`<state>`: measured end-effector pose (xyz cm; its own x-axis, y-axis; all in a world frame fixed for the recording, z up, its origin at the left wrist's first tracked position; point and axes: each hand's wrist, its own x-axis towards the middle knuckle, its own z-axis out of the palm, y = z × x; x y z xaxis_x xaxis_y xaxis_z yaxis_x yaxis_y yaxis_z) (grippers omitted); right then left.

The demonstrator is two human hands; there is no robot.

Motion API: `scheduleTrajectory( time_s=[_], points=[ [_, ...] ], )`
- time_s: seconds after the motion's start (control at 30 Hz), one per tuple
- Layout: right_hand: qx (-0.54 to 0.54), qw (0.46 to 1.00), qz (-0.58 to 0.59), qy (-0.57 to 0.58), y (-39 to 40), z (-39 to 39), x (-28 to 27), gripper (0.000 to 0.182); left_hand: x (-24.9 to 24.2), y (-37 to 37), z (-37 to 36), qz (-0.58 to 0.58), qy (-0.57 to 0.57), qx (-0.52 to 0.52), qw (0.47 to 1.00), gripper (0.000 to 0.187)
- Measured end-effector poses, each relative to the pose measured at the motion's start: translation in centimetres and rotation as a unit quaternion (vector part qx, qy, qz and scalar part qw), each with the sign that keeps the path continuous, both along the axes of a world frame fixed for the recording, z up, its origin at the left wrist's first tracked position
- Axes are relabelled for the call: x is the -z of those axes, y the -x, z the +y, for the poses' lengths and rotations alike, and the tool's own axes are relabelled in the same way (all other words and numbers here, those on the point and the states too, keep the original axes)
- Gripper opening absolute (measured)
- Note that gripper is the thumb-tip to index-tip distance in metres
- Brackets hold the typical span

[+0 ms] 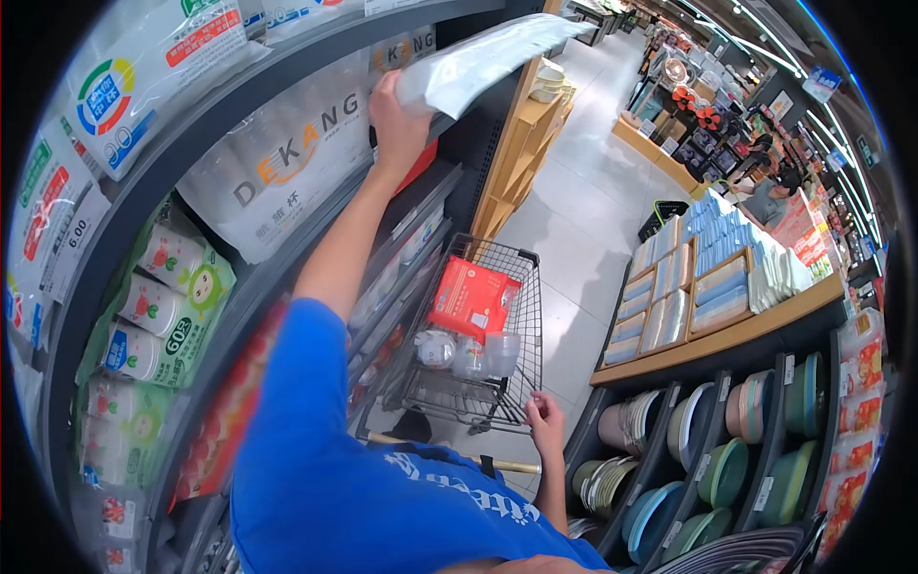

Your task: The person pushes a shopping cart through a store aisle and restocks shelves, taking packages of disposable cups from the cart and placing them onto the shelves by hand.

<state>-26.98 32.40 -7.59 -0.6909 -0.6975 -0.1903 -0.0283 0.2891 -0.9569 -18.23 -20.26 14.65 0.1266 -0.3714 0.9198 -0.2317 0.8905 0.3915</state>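
My left hand [400, 124] is raised at the shelf, its fingers closed on the near end of a white, shiny plastic-wrapped package [483, 69]. The package points away from the shelf over the aisle; its contents cannot be made out. Just below and left of that hand lies a large clear pack marked DEKANG [287, 153]. Lower down, my right hand [545, 419] is curled on the near right rim of a wire shopping cart [537, 335]. Inside the cart are a red package [473, 295] and several clear and white packs of cups [469, 356].
Packs of paper cups [163, 301] fill the shelves at left. A wooden rack [516, 153] stands ahead beside the tiled aisle [583, 182]. At right, bowls [722, 474] sit in dark compartments below a wooden display of blue and white goods [717, 287].
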Motion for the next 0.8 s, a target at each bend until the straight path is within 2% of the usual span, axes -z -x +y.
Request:
scheduleTrajectory(
  time_s=[0.07, 0.17, 0.33, 0.43, 0.47, 0.63, 0.73, 0.8],
  points=[
    [-0.018, 0.999, 0.030, -0.037, -0.2, 0.5, -0.4, 0.024, 0.6, 0.0, -1.1, 0.004, -0.072, 0.001, 0.997, 0.066],
    [-0.017, 0.996, 0.056, -0.062, 0.0, 0.9, 0.0, 0.023, 0.9, 0.6, -2.9, -0.063, -0.187, -0.050, 0.979, 0.068],
    [-0.032, 0.990, 0.108, -0.087, 0.1, 1.8, 1.3, 0.025, 0.2, 0.7, -3.1, -0.075, -0.200, -0.144, 0.966, 0.095],
    [-0.048, 0.979, 0.164, -0.112, 0.6, 2.0, 1.0, 0.028, -0.4, 1.1, -3.9, -0.095, -0.269, -0.204, 0.937, 0.098],
    [-0.050, 0.978, 0.155, -0.132, 0.8, 2.5, 1.3, 0.030, -0.7, 1.1, -4.5, -0.100, -0.334, -0.184, 0.919, 0.101],
    [-0.108, 0.948, 0.140, -0.263, 1.5, 6.2, 4.2, 0.044, -1.1, 1.4, -3.5, -0.076, -0.359, -0.170, 0.915, 0.102],
    [-0.141, 0.926, 0.223, -0.271, 1.6, 10.2, 7.0, 0.051, 0.1, 2.2, -4.3, -0.058, -0.348, -0.171, 0.920, 0.102],
    [-0.120, 0.920, 0.209, -0.309, 1.6, 11.9, 7.6, 0.054, 0.7, 2.3, -4.8, -0.057, -0.328, -0.178, 0.926, 0.101]
  ],
)
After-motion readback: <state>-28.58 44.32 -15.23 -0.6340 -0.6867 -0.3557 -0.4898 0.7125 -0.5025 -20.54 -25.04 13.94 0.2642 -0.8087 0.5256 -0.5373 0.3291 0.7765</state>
